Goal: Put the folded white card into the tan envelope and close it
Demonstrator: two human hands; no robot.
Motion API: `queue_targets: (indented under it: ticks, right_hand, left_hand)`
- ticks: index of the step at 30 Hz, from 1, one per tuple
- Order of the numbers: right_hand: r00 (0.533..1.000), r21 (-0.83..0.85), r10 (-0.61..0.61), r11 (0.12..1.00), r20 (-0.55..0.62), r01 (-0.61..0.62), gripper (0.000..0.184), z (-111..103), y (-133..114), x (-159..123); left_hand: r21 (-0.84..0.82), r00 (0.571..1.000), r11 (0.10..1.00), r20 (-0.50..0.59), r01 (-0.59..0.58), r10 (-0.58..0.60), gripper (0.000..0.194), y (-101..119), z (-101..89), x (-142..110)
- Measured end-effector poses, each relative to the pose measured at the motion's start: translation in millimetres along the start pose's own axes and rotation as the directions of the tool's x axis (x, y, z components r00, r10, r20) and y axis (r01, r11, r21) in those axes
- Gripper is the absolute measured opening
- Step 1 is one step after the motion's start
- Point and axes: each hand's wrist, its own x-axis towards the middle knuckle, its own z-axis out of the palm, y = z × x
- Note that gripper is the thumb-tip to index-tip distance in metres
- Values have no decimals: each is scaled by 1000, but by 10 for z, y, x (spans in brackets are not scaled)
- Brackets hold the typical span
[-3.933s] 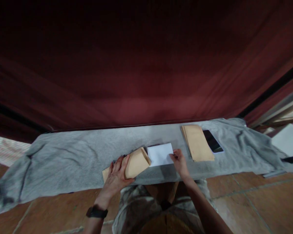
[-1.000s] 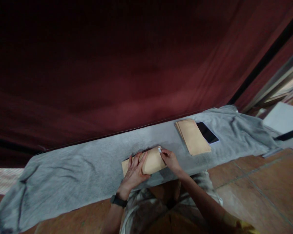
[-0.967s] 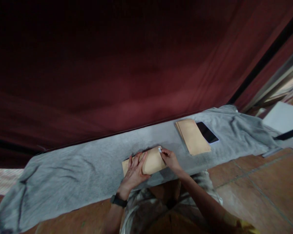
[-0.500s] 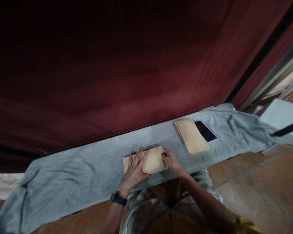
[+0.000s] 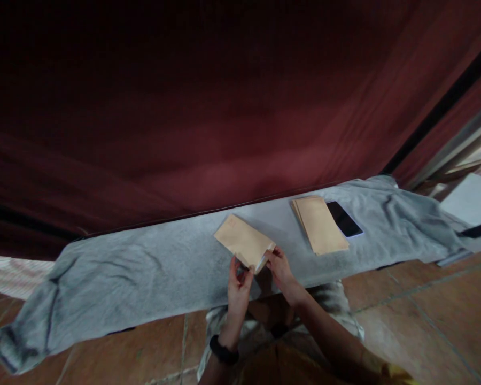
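A tan paper envelope (image 5: 243, 241) is held up at a slant above the grey cloth (image 5: 144, 267) that covers the bench. My left hand (image 5: 239, 280) pinches its near corner from below. My right hand (image 5: 279, 266) grips the near right end, where a sliver of white paper shows in the opening. Both hands are closed on the envelope. A black watch sits on my left wrist.
A stack of tan envelopes (image 5: 319, 230) lies to the right on the cloth, with a black phone (image 5: 344, 219) beside it. A dark red curtain (image 5: 224, 107) hangs behind the bench. White sheets (image 5: 471, 200) lie at the far right. Terracotta floor tiles (image 5: 425, 321) are below.
The white sheet went into the envelope. The envelope, flat on the cloth under my left hand before, is now lifted and turned, held at its near end by both hands.
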Motion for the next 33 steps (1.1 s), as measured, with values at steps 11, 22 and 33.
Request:
queue_targets:
  ticks: [11,22,33]
  right_hand:
    - [995,-114,78,991,69,-70,37,-114,7,-156]
    - [922,-835,-281,410,268,368,30,-462,-21,-111]
    - [697,-760,-329,-114,637,640,37,-492,172,-102]
  left_hand:
    - [-184,992,976,52,119,-111,83,78,35,179]
    - [672,986,722,92,-166,141,48,170,-181,10]
    - [750,784,275,488,-601,383,50,233,258,638]
